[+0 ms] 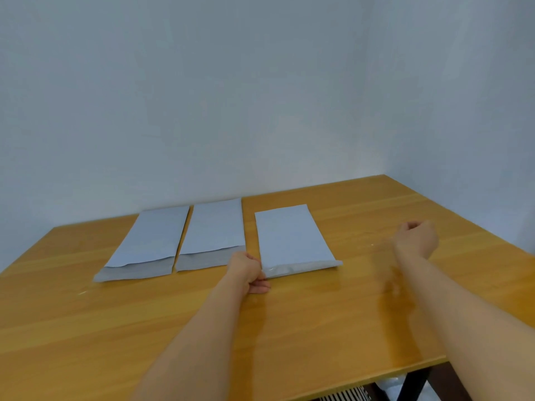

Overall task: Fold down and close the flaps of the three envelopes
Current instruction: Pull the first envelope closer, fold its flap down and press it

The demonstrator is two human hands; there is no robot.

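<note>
Three white envelopes lie side by side on the wooden table (318, 328), their openings toward me. The left envelope (147, 241) and the middle envelope (212, 233) show their flaps lying open as grey bands at the near end. The right envelope (292, 238) has a narrow pale strip along its near edge. My left hand (249, 274) rests on the table with curled fingers pinching that envelope's near left corner. My right hand (417, 238) hovers to the right of the envelopes in a loose fist with nothing in it.
A pale wall stands close behind the envelopes, and a second wall meets it at the right. The table's front edge runs across the lower right, with dark legs (411, 383) and a striped object (344, 395) below it.
</note>
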